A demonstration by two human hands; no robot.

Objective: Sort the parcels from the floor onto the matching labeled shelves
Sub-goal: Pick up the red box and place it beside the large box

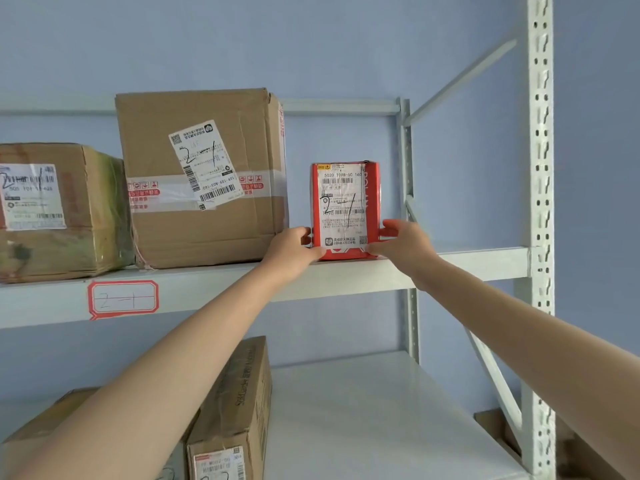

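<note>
Red parcel (pixel 343 209) stood upright on the upper shelf (pixel 478 263), right of the big box (pixel 201 178); "2-1" faced out, matching the shelf label (pixel 123 299); left hand (pixel 292 249) and right hand (pixel 401 239) had fingers clamped on its lower sides, likely squaring it.

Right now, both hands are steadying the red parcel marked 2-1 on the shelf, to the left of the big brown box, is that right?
Not quite: in the head view the red parcel stands to the right of the big brown box, not the left. The rest holds: the left hand and right hand grip its lower sides on the shelf.
</note>
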